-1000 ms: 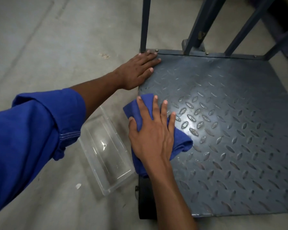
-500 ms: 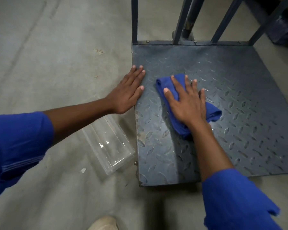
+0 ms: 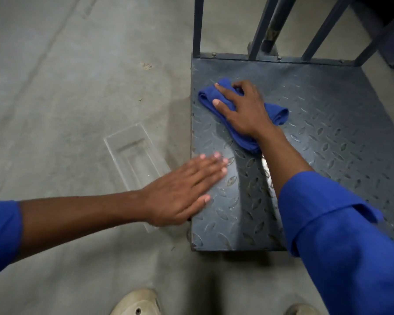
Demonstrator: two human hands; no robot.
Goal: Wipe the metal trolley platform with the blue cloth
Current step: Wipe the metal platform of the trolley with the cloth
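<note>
Pressed palm-down, the right hand [image 3: 243, 110] bunches the blue cloth [image 3: 216, 98] under spread, slightly curled fingers, pinning it against the far left part of the trolley platform [image 3: 328, 137]. Its blue sleeve [image 3: 341, 235] crosses the near edge. The left hand [image 3: 182, 192] lies flat and open, holding nothing, over the platform's left rim; it is blurred, so contact is probably there but hard to confirm. Dark raised diamond tread covers the metal, with a glossy patch near the front. Upright frame bars [image 3: 197, 26] rise from the back edge. A clear plastic container [image 3: 134, 158] sits beside the trolley on the grey concrete floor [image 3: 66, 76].
</note>
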